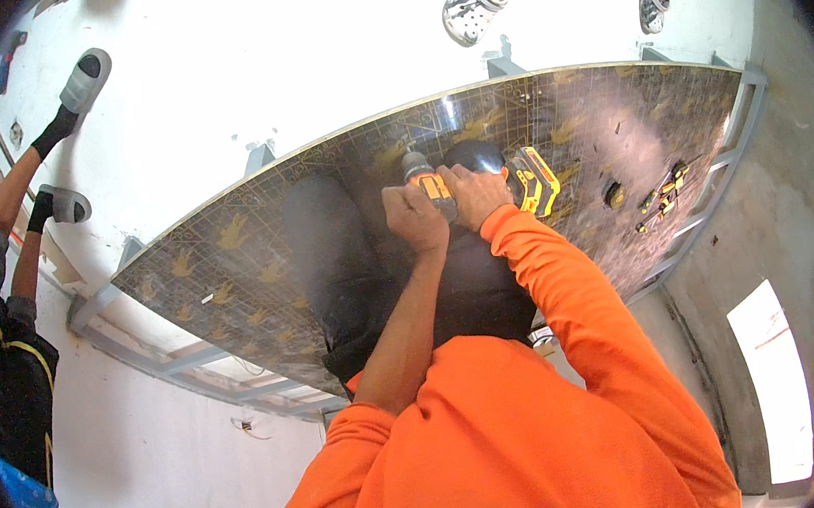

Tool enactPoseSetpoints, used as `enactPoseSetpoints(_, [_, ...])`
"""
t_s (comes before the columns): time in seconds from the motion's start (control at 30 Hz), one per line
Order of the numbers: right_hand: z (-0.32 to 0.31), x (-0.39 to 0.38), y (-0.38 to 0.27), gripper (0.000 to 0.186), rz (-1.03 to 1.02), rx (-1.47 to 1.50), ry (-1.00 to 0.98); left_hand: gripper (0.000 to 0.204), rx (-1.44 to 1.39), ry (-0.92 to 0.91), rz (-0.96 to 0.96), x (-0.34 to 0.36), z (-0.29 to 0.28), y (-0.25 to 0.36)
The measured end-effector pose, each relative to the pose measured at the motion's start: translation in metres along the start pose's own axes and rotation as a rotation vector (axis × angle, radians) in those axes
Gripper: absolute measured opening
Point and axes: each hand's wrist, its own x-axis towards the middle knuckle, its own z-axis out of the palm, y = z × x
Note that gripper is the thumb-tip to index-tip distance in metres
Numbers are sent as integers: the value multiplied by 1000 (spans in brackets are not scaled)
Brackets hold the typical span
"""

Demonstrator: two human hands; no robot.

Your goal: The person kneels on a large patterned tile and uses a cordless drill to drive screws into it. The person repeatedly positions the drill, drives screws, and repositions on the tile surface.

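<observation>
A yellow-and-black cordless drill (432,188) is held over a dark, patterned board (229,242), its chuck pointing to the far side and its tip near the board's surface. Around its handle, my right hand (482,195) is closed, with the yellow battery (535,181) sticking out to the right. My left hand (415,218) is curled closed against the left side of the drill body; its fingertips are partly hidden. Beneath my arms, my dark-trousered legs rest on the board. Whether the bit touches the board I cannot tell.
Yellow-and-black hand tools (661,198) and a small round dark-and-yellow item (614,195) lie on the board's right. A grey metal frame (192,359) supports the board. Black-and-white clogs (479,2) sit beyond it. Another person (2,322) is at the left.
</observation>
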Motion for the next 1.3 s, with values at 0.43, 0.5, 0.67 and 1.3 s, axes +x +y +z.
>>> enactPoseSetpoints(0.43, [0, 9, 1, 53, -9, 4, 43, 24, 71, -25, 15, 6, 0, -1])
enactPoseSetpoints(0.5, [3, 9, 0, 55, -6, -24, 11, 25, 98, -25, 1, 7, 1, -3])
enactPoseSetpoints(0.67, [4, 13, 2, 53, 24, -23, -42, 24, 58, -39, -18, 7, -1, -5])
enactPoseSetpoints(1.3, [-1, 14, 0, 35, -30, -131, -22, 24, 91, -42, -33, 6, -2, -4])
